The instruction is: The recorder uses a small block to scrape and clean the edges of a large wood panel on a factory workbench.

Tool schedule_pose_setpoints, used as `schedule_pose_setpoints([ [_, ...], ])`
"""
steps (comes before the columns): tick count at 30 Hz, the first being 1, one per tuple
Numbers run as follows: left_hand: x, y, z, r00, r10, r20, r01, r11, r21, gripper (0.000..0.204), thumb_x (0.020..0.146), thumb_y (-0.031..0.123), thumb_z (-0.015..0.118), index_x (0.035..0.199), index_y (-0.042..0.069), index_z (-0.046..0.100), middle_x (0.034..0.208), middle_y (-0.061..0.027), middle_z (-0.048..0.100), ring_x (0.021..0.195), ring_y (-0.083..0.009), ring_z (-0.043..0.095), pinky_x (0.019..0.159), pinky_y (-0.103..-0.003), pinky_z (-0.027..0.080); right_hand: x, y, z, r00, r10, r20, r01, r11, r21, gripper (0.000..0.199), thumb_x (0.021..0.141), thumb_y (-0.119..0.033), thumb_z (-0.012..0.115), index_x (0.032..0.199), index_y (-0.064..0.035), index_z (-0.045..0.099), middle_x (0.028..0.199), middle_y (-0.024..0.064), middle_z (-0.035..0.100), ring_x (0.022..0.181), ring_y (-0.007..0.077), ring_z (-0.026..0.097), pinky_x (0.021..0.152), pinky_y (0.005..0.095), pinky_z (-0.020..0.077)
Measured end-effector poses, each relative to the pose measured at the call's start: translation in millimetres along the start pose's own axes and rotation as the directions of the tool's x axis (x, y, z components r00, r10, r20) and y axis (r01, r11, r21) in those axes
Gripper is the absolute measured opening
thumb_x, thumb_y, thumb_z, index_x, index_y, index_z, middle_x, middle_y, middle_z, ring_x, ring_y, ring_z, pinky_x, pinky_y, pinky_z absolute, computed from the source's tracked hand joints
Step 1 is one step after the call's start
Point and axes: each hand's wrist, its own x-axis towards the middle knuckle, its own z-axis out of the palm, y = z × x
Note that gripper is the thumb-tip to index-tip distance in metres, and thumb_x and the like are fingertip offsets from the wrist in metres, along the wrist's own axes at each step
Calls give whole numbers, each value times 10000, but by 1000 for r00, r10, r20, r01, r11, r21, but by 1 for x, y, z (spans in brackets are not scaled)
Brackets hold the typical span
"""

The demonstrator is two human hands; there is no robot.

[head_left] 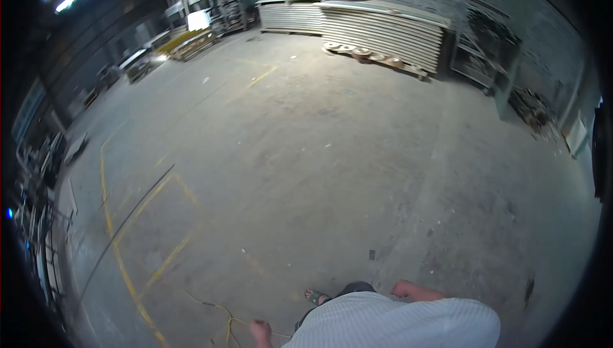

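Note:
My left hand (260, 331) hangs low beside my body with its fingers curled in. A yellow cord (228, 318) runs past it on the floor; whether the hand touches the cord I cannot tell. On the other side, my right hand (401, 289) is held out a little from my waist, its fingers folded and nothing showing in them. Between the hands are my pale striped shirt (389, 319), dark shorts and one foot in a dark sandal (314, 296).
Ahead stretches a concrete floor (300, 156) with worn yellow lines and a long dark strip (131, 217). Stacked pale panels (383, 32) stand at the back, with round discs (361, 55) at their foot. Metal racks (486, 45) line the right wall; clutter (45, 175) lines the left.

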Motion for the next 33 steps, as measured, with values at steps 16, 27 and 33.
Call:
schedule_pose_setpoints([
  [16, 401, 108, -153, 976, -206, -76, 201, 977, -66, 202, 763, 81, 692, 956, 20, 690, 940, -207, 698, 917, -356, 679, 831, -411, 532, 303, -387, -424, 873, -96, -479, 244, 935, 258, 253, 868, -245, 655, 1003, -42, 722, 836, 97, 724, 681, 178, 680, 659, 337, 545],
  [27, 640, 165, -171, 804, -594, 12, 588, 793, -159, 229, 807, 190, 637, 885, -20, 689, 963, -267, 670, 946, -410, 655, 840, -455, 529, 491, -750, -779, 846, -357, -396, 455, 870, 188, 240, 891, -160, 639, 1057, 8, 683, 865, 106, 709, 749, 172, 685, 694, 299, 542],
  [33, 851, 254, -211, 813, -581, 47, 569, 774, -280, 184, 810, 166, 634, 928, 46, 708, 1009, -210, 690, 988, -367, 657, 873, -426, 525, 607, -867, -941, 811, -429, -397, 504, 857, 105, 235, 889, -131, 635, 1043, 45, 659, 823, 101, 691, 704, 173, 671, 647, 307, 538],
])
